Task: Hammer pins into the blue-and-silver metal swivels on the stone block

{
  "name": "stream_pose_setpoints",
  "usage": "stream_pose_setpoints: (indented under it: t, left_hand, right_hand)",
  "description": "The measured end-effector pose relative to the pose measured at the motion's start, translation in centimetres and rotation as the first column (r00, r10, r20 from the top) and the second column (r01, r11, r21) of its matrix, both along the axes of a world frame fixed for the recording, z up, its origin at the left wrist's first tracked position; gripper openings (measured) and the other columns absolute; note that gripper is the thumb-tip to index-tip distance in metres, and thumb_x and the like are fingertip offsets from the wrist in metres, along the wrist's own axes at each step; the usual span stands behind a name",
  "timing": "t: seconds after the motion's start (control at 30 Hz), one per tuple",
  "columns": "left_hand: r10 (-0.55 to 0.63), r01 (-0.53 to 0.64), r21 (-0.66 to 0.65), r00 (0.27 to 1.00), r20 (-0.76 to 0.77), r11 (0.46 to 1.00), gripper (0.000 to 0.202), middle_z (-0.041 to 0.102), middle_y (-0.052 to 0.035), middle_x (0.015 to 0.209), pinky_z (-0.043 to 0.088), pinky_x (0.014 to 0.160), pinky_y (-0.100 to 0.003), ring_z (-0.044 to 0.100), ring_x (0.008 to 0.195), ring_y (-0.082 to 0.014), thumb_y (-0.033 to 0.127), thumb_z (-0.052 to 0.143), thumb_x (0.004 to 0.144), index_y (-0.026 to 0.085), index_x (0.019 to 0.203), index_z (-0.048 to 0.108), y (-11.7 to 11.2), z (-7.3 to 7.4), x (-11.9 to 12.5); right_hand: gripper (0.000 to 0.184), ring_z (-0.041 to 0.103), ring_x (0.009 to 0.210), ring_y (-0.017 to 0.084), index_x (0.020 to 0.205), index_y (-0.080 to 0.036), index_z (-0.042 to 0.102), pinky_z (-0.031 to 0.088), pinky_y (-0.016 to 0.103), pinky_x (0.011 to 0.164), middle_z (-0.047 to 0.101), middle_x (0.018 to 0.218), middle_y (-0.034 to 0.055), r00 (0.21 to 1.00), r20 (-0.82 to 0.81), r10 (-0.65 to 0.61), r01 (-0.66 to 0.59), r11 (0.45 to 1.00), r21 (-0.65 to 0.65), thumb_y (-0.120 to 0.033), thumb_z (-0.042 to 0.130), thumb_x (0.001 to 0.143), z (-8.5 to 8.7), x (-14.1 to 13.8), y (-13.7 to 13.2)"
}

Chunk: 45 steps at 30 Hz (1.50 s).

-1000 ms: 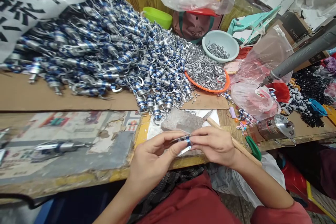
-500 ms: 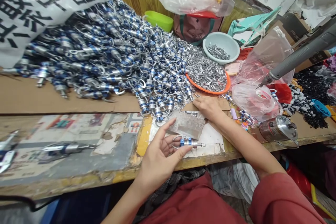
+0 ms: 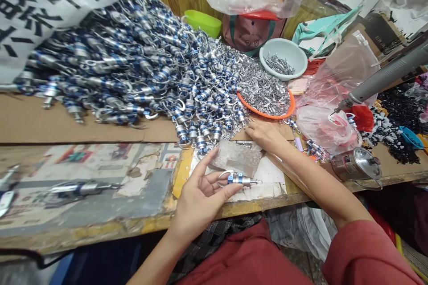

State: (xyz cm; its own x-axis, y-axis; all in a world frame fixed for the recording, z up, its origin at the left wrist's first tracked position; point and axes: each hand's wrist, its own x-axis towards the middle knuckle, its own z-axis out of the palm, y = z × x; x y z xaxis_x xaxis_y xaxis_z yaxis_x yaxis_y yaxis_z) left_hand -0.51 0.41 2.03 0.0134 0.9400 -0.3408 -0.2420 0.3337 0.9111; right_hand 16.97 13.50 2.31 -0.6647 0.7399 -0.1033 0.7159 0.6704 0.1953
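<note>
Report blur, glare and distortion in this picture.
Head view: the silver metal piece at left is smeared, the blue-and-silver metal hook piece in the left hand crisper; head view: the cylindrical metal mug's lid catches highlights; head view: the worn wooden table's edge bows slightly, perhaps from a wide lens.

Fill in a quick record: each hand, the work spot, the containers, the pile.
Left hand: holds one blue-silver metal piece
Right hand: fingertips near loose metal links; grasp hidden
Work spot: grey block on white sheet
Orange dish: heaped with small metal parts
Pale bowl: contains metal pins
Pile: many blue-silver pieces on cardboard
</note>
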Motion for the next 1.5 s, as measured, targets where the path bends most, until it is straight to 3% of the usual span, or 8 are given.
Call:
stream_pose_setpoints:
  t: [0.37,0.6,0.73,0.83,1.07,1.3,1.4,1.5]
  left_hand:
    - [-0.062,0.064,-0.059,0.998,0.031,0.996,0.104,0.066,0.0036,0.063,0.052,0.066,-0.024,0.063,0.063,-0.0115,0.023,0.081,0.047,0.014,0.136,0.029,0.8,0.1,-0.6]
    - [-0.041,0.042,-0.064,0.999,0.026,0.997,0.101,0.065,0.0053,0.061,0.053,0.068,-0.022,0.065,0.066,-0.0119,0.022,0.081,0.047,0.014,0.135,0.032,0.7,0.4,-0.4]
    - [-0.053,0.056,-0.057,0.998,0.038,0.997,0.099,0.065,0.0052,0.063,0.054,0.067,-0.023,0.065,0.065,-0.0118,0.023,0.081,0.049,0.016,0.135,0.032,0.5,0.5,-0.4]
    - [-0.03,0.031,-0.031,0.999,0.032,0.999,0.092,0.065,0.0052,0.064,0.054,0.067,-0.024,0.064,0.061,-0.0109,0.025,0.079,0.051,0.016,0.133,0.037,0.3,0.4,-0.4]
    - [-0.039,0.039,-0.015,0.999,0.004,0.999,0.076,0.068,0.0011,0.068,0.055,0.069,-0.023,0.064,0.071,-0.0134,0.023,0.079,0.049,0.012,0.12,0.053,0.5,-0.3,-0.4]
    - [-0.057,0.062,0.027,0.985,-0.165,0.998,0.041,0.073,-0.0019,0.072,0.056,0.062,-0.023,0.065,0.069,-0.0168,0.028,0.077,0.05,0.017,0.088,0.072,0.3,-0.4,-0.5]
    - [-0.093,0.107,0.036,0.956,-0.279,0.994,0.034,0.074,-0.0039,0.071,0.055,0.061,-0.026,0.066,0.065,-0.0189,0.033,0.076,0.052,0.017,0.082,0.075,0.4,0.0,-0.7]
    - [-0.111,0.144,0.073,0.934,-0.34,0.987,0.028,0.075,-0.0053,0.079,0.054,0.067,-0.027,0.067,0.074,-0.0216,0.033,0.074,0.054,0.019,0.078,0.075,0.5,0.4,-0.8]
  right_hand:
    - [0.025,0.056,0.075,0.019,0.089,-0.009,0.059,0.037,0.029,0.058,0.062,0.088,0.0132,1.0,-0.024,0.002,-0.004,0.999,-0.054,-0.002,0.036,0.085,0.8,-2.0,0.0]
    - [0.018,0.058,0.079,0.016,0.09,-0.01,0.06,0.044,0.025,0.065,0.063,0.089,0.0091,0.962,-0.261,-0.075,0.069,0.997,-0.032,-0.003,0.049,0.078,2.0,-1.2,-0.9]
    - [0.017,0.059,0.076,0.01,0.083,-0.015,0.062,0.048,0.021,0.069,0.066,0.08,0.0031,0.675,-0.735,0.074,-0.137,0.99,-0.027,-0.009,0.046,0.084,2.4,-1.1,-5.0]
    - [0.023,0.06,0.071,0.011,0.08,-0.014,0.063,0.049,0.022,0.064,0.067,0.078,0.0048,0.54,-0.802,0.255,-0.279,0.953,0.115,-0.008,0.041,0.084,1.7,-1.5,-7.8]
    - [0.027,0.055,0.066,0.016,0.079,-0.01,0.064,0.044,0.028,0.057,0.065,0.073,0.0082,0.749,-0.557,0.358,-0.257,0.933,0.253,-0.013,0.039,0.089,2.8,-1.7,-9.8]
    - [0.028,0.055,0.069,0.015,0.083,-0.012,0.063,0.044,0.027,0.06,0.064,0.076,0.0062,0.807,-0.509,0.298,-0.234,0.954,0.187,-0.013,0.036,0.09,3.2,-1.1,-10.6]
    - [0.029,0.057,0.08,0.015,0.095,-0.016,0.062,0.047,0.027,0.067,0.063,0.089,0.007,0.793,-0.584,0.175,-0.116,0.984,0.136,-0.01,0.034,0.09,2.4,0.9,-10.9]
    - [0.025,0.057,0.088,0.018,0.108,-0.019,0.057,0.048,0.03,0.072,0.06,0.096,0.008,0.823,-0.546,-0.155,0.189,0.982,0.006,-0.018,0.04,0.09,1.3,4.1,-11.5]
